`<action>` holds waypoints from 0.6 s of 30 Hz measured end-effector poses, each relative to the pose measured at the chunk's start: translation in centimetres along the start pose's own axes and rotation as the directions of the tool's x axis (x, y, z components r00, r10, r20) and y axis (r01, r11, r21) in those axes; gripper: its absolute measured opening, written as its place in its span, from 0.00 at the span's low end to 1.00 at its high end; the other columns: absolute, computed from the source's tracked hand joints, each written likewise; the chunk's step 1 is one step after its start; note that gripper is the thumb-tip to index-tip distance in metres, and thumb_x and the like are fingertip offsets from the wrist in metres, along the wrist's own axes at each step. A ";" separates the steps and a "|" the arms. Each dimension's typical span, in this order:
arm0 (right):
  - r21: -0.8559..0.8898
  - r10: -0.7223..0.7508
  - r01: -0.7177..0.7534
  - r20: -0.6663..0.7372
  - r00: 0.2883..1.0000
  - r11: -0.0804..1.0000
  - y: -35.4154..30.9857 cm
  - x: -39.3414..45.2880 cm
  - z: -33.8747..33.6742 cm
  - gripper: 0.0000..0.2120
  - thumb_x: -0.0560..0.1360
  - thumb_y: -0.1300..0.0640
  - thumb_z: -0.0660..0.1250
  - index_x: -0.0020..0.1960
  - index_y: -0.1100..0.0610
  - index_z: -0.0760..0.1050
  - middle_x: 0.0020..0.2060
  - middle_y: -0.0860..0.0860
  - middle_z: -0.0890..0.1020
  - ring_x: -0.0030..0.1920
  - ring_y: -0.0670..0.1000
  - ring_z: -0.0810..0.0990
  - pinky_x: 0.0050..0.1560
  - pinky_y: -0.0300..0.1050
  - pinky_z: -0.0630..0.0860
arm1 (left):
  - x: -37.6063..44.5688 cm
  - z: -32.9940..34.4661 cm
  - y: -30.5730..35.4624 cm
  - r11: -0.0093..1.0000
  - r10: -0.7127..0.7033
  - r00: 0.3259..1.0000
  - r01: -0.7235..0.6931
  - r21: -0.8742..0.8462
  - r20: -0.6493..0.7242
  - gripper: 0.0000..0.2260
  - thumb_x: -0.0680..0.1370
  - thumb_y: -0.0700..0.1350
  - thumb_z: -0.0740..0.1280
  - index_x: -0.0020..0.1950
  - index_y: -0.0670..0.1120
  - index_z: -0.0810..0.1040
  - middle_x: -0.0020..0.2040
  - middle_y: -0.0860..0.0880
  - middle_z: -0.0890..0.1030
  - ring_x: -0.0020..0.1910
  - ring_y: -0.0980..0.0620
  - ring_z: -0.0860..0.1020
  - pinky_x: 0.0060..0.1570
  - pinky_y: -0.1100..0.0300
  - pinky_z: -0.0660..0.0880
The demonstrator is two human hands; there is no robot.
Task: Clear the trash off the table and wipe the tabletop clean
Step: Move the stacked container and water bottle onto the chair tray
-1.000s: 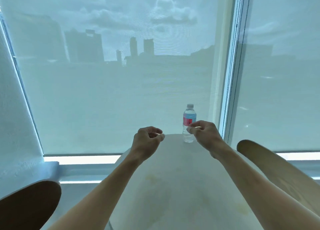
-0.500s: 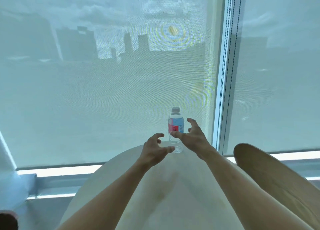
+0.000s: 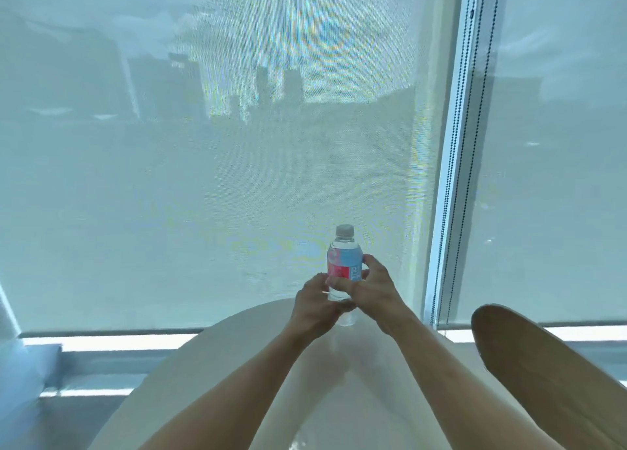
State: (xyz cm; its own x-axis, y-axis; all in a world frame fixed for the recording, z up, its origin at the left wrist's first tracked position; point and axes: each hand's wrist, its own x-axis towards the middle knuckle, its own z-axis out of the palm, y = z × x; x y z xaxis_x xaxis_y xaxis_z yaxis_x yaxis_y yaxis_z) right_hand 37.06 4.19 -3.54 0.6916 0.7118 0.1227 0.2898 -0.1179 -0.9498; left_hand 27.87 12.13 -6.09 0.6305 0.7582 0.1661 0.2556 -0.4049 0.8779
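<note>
A small clear water bottle (image 3: 343, 273) with a white cap and a pink-and-blue label stands upright at the far edge of the round white table (image 3: 217, 375). The right hand (image 3: 375, 295) curls around its right side, thumb across the label. The left hand (image 3: 314, 308) wraps the lower part from the left, fingers curled on it. Behind hangs a mesh roller blind (image 3: 203, 178) with a bead chain (image 3: 456, 151); a tan chair back (image 3: 543, 375) sits right of the table.
</note>
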 end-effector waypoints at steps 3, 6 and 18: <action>0.014 -0.021 0.022 -0.017 1.000 1.000 -0.2 -0.1 0.0 0.25 0.66 0.55 0.79 0.60 0.52 0.75 0.42 0.48 0.81 0.44 0.47 0.82 0.44 0.42 0.79 | 0.1 0.0 -0.1 1.000 0.007 1.000 -0.007 -0.008 -0.010 0.18 0.68 0.45 0.77 0.55 0.49 0.78 0.51 0.51 0.82 0.44 0.58 0.80 0.42 0.65 0.74; -0.002 -0.048 0.048 -0.025 0.999 0.999 -0.5 -0.6 0.2 0.23 0.66 0.55 0.79 0.58 0.51 0.75 0.40 0.47 0.81 0.41 0.44 0.81 0.40 0.38 0.76 | -0.3 -0.4 0.0 1.000 0.022 1.000 -0.023 -0.003 -0.016 0.17 0.68 0.44 0.76 0.55 0.50 0.78 0.50 0.52 0.82 0.41 0.62 0.78 0.37 0.69 0.71; 0.006 -0.145 0.145 0.065 0.987 0.989 -4.9 -6.9 4.0 0.26 0.67 0.53 0.79 0.62 0.53 0.74 0.44 0.48 0.80 0.44 0.45 0.81 0.38 0.36 0.75 | -6.7 -7.2 0.0 0.993 0.107 0.991 -0.103 0.056 -0.085 0.21 0.69 0.48 0.77 0.60 0.50 0.79 0.51 0.53 0.83 0.48 0.56 0.81 0.49 0.61 0.77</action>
State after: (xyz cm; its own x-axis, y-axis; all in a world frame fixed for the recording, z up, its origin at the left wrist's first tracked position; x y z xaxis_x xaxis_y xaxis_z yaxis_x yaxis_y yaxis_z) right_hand 28.24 2.65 -0.92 0.5980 0.7646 0.2403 0.3830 -0.0092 -0.9237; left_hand 18.32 10.70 -3.93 0.5899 0.7510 0.2966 0.2301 -0.5084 0.8298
